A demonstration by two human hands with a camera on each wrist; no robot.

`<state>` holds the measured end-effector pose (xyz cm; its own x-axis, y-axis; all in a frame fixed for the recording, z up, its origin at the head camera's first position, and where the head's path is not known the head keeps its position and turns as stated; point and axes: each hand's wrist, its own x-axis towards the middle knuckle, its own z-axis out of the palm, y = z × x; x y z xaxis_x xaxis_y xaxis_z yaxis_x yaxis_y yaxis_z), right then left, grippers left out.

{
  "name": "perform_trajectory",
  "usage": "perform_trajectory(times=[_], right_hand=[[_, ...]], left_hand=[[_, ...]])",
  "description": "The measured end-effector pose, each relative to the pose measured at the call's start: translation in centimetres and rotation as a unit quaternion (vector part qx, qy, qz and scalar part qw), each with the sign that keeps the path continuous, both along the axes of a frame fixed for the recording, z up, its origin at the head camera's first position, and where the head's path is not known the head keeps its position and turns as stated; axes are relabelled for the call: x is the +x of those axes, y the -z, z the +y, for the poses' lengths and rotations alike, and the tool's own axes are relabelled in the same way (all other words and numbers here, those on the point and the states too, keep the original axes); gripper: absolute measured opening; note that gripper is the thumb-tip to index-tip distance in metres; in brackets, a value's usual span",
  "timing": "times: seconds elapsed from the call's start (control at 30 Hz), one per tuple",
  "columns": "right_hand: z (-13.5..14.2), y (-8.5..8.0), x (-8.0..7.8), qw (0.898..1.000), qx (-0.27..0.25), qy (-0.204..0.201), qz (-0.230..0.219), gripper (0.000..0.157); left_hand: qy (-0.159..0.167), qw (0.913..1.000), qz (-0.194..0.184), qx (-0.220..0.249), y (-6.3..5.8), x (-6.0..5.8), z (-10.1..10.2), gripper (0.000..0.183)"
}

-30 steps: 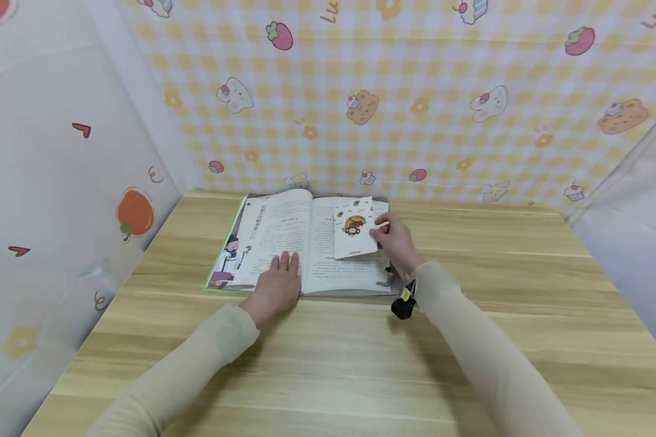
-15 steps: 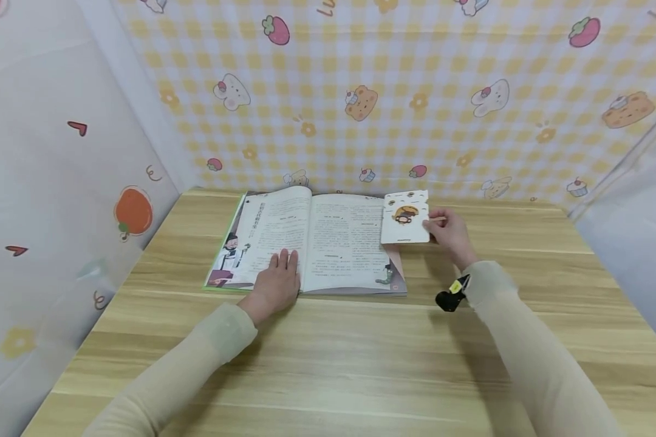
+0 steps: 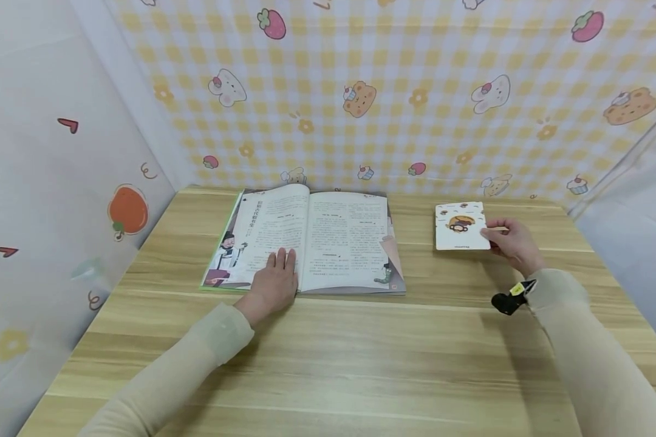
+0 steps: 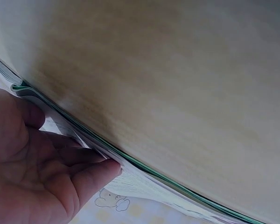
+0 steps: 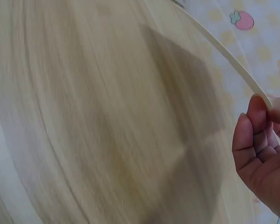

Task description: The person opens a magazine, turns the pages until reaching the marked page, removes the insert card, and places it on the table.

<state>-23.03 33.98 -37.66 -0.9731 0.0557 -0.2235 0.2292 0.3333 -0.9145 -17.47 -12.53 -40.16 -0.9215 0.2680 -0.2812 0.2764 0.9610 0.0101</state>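
An open book [image 3: 344, 243] with printed pages lies on the table, its left page bearing a drawn figure. My left hand [image 3: 274, 282] rests flat on that left page near the spine, fingers straight; the left wrist view shows the hand [image 4: 42, 163] by the book's lower edge [image 4: 144, 170]. To the right of the book, my right hand [image 3: 514, 243] pinches a white card with a cartoon monkey [image 3: 461, 227] by its right edge. In the right wrist view the card [image 5: 224, 51] appears edge-on, raised over the tabletop, between thumb and fingers of the hand [image 5: 266, 149].
The wooden table [image 3: 328, 364] reaches a yellow checked backdrop [image 3: 415, 133] behind the book. A white printed cloth [image 3: 49, 182] hangs along the left side. A black wrist camera [image 3: 508, 302] hangs beneath my right wrist.
My right hand has carried the card from above the book's right page to the right, past the book's edge and over the table. My left hand has stayed on the left page.
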Motion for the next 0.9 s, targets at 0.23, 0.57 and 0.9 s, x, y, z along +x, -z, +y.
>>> perform_trajectory(times=[0.23,0.57,0.9], right_hand=[[0.3,0.9,0.2,0.995,0.093,-0.040,0.004,0.027],[-0.2,1.9,-0.4,0.955,0.287,-0.062,0.036,0.025],[-0.7,2.0,-1.1,0.916,0.395,-0.067,0.029,0.022]], left_hand=[[0.002,1.0000,0.000,0.003,0.2,0.1,-0.1,0.057],[0.001,1.0000,0.001,-0.002,0.3,0.1,0.0,0.057],[0.010,0.9997,0.013,-0.017,0.1,-0.2,0.0,0.056]])
